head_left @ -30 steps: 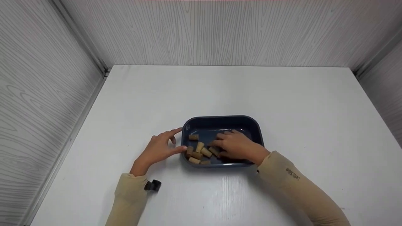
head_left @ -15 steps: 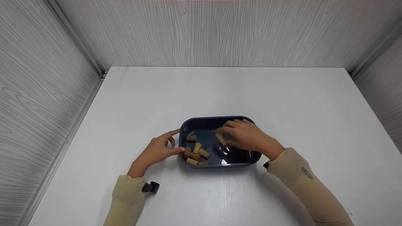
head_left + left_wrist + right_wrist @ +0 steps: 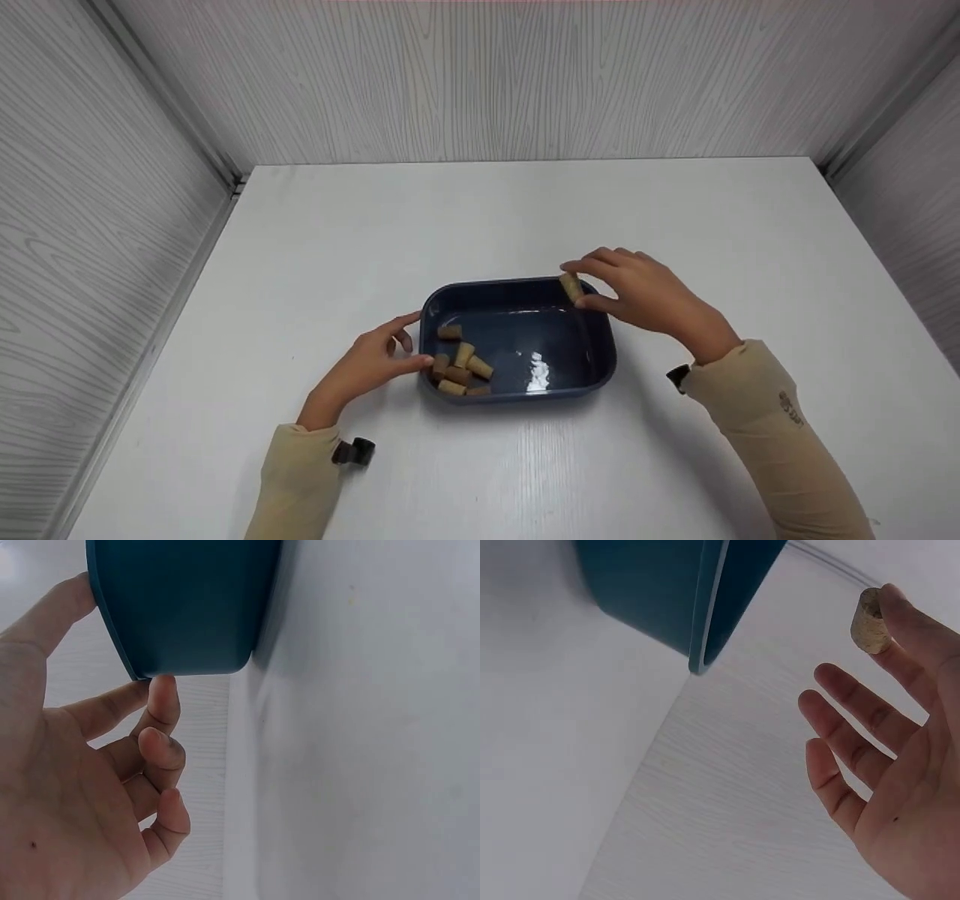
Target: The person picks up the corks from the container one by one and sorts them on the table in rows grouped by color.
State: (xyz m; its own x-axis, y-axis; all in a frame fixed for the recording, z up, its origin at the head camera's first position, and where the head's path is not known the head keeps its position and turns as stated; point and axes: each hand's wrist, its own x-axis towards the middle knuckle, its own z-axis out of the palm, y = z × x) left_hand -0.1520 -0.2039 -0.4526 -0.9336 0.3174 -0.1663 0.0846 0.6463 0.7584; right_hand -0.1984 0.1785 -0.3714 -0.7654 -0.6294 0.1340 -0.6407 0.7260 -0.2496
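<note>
Pinching a cork [image 3: 571, 288] between the fingers of the right hand [image 3: 646, 294], at the far right corner of the blue tray [image 3: 532, 337]. Touching its left end with the left hand [image 3: 373, 363], fingers apart, near the other corks [image 3: 464, 355] inside. Wearing lettering [image 3: 790, 409] on the right sleeve [image 3: 744, 384], too blurred to read.

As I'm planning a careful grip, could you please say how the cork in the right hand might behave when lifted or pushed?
The cork probably feels light, since the right hand holds it in a fingertip pinch. Its rounded side suggests it may roll; its grainy surface seems unlikely to slip.
</note>
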